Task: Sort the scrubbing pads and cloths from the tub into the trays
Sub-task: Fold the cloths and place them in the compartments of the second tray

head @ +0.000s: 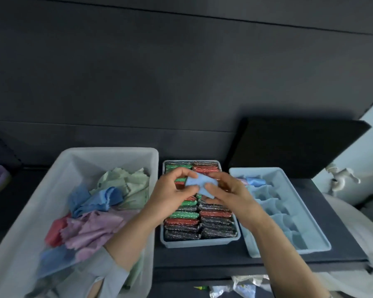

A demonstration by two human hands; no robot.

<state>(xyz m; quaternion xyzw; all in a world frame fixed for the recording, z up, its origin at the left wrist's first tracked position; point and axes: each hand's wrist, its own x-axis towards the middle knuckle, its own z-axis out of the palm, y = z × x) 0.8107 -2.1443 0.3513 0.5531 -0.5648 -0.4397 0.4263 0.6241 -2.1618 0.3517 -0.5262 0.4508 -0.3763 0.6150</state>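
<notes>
A small pale-blue cloth (199, 184), creased and part-folded, is being pinched between left hand (174, 191) and right hand (228, 191) above the pad-filled middle tray (199, 241), beside the tub (26, 222).

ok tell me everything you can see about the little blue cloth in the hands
The small light blue cloth looks like thin, soft fabric, creased and partly folded, with an uneven lower edge. Both hands pinch it: the left hand at its left side, the right hand at its right. It is held in the air above the middle tray of scrubbing pads, touching nothing else.
</notes>
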